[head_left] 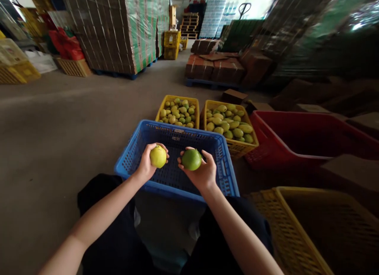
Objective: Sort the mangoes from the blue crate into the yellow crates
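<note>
My left hand (146, 163) is curled round a yellow lemon (158, 156), palm turned inward. A green lime (191, 159) rests in my right hand (205, 174), with the fingers bent around its far side and the thumb at its right. Both fruits are held side by side, a small gap apart, above a blue plastic crate (132, 146) in front of my knees. Through the gaps around my hands the crate's slotted floor shows, with no fruit visible on it.
Beyond the blue crate stand a yellow crate of small yellow and green fruit (176, 111) and another of longer yellow-green fruit (229, 123). A red bin (291, 154) and a yellow crate (291, 227) are at my right. Wrapped pallet stacks (103, 30) and boxes (227, 71) stand behind.
</note>
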`<state>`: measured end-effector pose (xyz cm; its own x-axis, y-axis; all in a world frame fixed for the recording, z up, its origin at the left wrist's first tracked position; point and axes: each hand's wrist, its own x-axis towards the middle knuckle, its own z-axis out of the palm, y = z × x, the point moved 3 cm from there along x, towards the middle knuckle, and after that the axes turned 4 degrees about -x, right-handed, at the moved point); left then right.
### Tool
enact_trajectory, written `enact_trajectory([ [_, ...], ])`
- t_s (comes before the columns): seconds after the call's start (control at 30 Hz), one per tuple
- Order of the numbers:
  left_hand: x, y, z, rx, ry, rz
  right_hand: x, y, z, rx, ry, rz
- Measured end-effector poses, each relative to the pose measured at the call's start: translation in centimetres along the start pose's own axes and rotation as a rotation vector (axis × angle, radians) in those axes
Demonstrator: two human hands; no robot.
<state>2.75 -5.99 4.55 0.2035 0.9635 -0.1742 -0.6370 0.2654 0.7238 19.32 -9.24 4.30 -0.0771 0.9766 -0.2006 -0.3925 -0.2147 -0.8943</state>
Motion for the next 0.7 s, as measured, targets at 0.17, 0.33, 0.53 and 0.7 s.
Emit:
enact_trajectory([
  [0.17, 0.5, -0.5, 0.7, -0.032, 0.005, -0.016, -0.1, 0.3, 1.8, 0.193, -0.172, -0.011],
  [0.33, 1.4, -1.1, 1.5, -0.249, 0.050, -0.225, -0.4, 0.5, 2.5, 0.338, -0.430, -0.072],
  [0.53, 1.8, -1.5, 2.5, -0.261, 0.007, -0.219, 0.0, 0.7, 2.1, 0.384, -0.419, -0.074],
  [0.7, 1.8, -1.2, 2.4, -0.263, 0.035, -0.237, -0.1, 0.6, 2.2, 0.370, -0.414, -0.071],
])
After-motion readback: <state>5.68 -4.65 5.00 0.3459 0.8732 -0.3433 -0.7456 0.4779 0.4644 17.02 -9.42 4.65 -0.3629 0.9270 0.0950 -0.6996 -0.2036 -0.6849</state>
